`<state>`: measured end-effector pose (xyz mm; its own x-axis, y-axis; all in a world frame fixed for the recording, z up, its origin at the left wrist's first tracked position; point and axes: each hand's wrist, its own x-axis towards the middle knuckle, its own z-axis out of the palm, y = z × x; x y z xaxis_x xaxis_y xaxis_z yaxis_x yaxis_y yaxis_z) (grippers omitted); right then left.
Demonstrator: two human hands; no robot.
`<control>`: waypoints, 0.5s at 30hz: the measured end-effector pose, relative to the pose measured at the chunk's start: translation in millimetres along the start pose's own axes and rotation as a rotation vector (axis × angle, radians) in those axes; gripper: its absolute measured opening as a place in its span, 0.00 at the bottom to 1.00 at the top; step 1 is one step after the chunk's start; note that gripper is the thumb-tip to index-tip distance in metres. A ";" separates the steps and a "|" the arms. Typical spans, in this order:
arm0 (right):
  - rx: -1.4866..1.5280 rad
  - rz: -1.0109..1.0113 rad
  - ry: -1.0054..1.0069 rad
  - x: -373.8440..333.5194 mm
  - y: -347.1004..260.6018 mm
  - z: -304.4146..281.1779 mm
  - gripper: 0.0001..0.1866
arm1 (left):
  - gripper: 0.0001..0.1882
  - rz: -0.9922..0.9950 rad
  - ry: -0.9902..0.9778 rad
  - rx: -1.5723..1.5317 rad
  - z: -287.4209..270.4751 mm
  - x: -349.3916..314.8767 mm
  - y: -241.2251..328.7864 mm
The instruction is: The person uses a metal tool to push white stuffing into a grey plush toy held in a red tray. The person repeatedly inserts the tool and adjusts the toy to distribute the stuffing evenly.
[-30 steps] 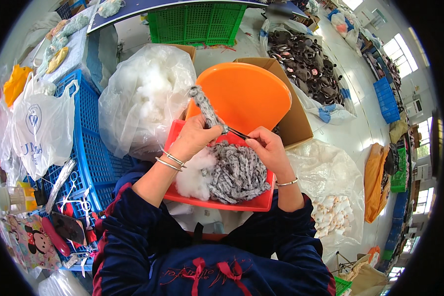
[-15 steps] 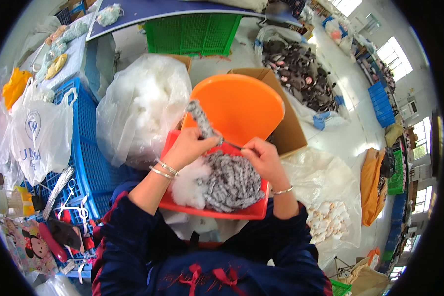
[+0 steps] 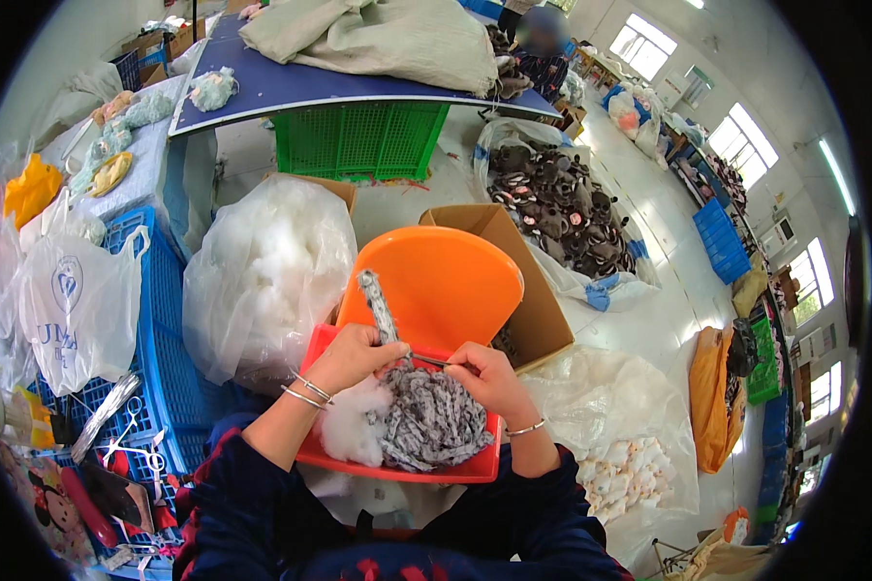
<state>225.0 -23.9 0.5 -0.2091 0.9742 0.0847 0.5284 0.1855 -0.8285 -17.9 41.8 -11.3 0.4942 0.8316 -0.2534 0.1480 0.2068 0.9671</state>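
bright light from windows (image 3: 741, 145) glares off the floor (image 3: 667, 232); edges bend.

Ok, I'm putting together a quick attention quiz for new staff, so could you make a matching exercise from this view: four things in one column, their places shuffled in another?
Things
1. Grey furry tube
2. Thin dark tool
3. Pile of grey furry pieces
4. Large green crate

Places
A. Under the blue table
B. In the left hand
C. In the red tray
D. In the right hand

Right pairs: 1-B, 2-D, 3-C, 4-A.
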 end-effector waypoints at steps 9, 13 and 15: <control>0.114 0.048 -0.032 -3.5 8.9 10.6 0.06 | 0.18 0.002 -0.076 0.006 2.4 3.6 -13.0; 0.169 0.064 -0.005 -2.7 11.6 22.6 0.06 | 0.18 0.016 -0.042 -0.055 3.3 5.0 -21.0; 0.237 0.117 0.000 -4.2 17.6 30.9 0.06 | 0.18 0.019 -0.045 -0.018 6.1 7.6 -28.8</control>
<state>209.7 -28.7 -31.6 -0.1581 0.9872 -0.0195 0.3415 0.0361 -0.9392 -13.2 39.1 -41.2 0.5346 0.8116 -0.2356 0.1234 0.2008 0.9718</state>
